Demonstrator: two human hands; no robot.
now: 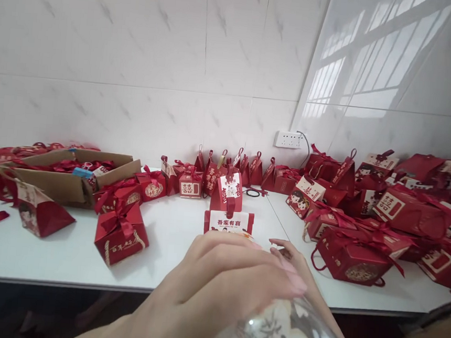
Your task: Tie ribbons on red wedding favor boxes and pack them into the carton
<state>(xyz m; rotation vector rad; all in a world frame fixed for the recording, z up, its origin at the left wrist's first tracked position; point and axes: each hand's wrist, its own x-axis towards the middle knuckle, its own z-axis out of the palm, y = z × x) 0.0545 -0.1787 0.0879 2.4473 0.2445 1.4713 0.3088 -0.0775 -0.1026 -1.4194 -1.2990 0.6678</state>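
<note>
Close to the camera at the bottom, my left hand is closed over a clear bottle with dark characters on a pale label. The bottle's lower edge is cut off by the frame. Behind it, my right hand reaches in from the right with curled fingers, partly covered by the left hand. Something small and pale is at its fingertips, too small to name. Just beyond both hands stands a red gift box with a white printed front, and behind that a taller red box.
Many red gift boxes with ribbons stand on the white table, including one box left of the hands and a heap at right. An open cardboard carton holds more. A power strip is on the tiled wall.
</note>
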